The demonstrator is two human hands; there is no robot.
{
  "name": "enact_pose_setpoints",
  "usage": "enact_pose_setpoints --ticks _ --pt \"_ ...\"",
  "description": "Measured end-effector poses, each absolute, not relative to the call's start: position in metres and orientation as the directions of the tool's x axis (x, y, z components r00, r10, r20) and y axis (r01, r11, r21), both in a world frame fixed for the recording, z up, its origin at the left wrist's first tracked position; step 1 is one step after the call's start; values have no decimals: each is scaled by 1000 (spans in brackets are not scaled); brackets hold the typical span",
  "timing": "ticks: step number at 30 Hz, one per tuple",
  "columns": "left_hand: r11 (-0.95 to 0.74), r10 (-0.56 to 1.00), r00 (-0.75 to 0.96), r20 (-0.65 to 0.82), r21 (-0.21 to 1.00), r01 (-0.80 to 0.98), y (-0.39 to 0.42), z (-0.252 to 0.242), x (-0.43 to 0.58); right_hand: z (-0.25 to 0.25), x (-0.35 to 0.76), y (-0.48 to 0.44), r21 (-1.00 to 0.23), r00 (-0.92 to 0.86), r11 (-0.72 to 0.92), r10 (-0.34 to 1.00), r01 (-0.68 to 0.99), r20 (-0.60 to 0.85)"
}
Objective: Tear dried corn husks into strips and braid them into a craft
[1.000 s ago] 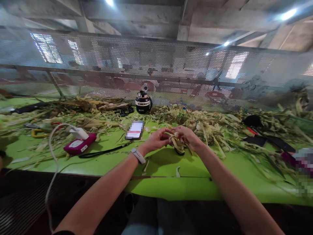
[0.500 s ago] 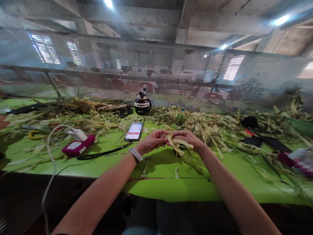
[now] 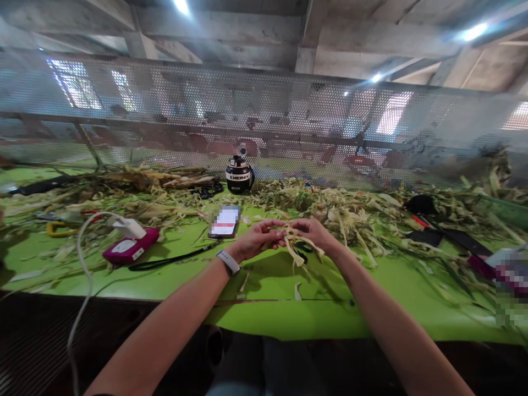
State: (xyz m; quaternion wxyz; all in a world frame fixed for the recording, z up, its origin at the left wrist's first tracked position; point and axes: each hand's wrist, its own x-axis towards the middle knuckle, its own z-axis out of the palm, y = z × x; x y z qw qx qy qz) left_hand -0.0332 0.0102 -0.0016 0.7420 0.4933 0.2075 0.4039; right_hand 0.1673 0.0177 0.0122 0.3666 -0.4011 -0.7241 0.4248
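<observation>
Pale yellow corn husk strips (image 3: 297,254) are looped at the top, with their ends hanging down between my hands. My left hand (image 3: 264,237) has its thumb and fingers pinched on the looped part from the left. From the right, my right hand (image 3: 314,233) grips the same strips, its fingertips near the loop and partly hidden. Both hands hover a little above the green table (image 3: 264,280). Under the husk lies a small dark item (image 3: 304,247), mostly covered, which I cannot make out.
A phone (image 3: 224,221) lies left of my hands, a black jug (image 3: 238,175) behind it. A magenta power strip (image 3: 131,246) with a white plug and cable sits farther left. Heaps of husk (image 3: 342,206) line the back, before a perforated metal screen (image 3: 272,110).
The hanging husk ends have shifted and now droop lower and narrower. Both hands stay close together in nearly the same spot, still gripping the husk.
</observation>
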Motion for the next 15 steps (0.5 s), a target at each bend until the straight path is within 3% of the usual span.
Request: enact_pose_setpoints --ticks 5,11,15 --pt "189 795 599 94 901 -391 10 0 -33 4 180 29 -750 -231 368 930 549 286" --pt "198 823 561 85 884 -424 12 0 -31 13 168 16 -901 -429 372 868 223 252" --pt "207 837 543 68 880 -429 12 2 -30 19 164 10 -932 -484 303 857 199 176"
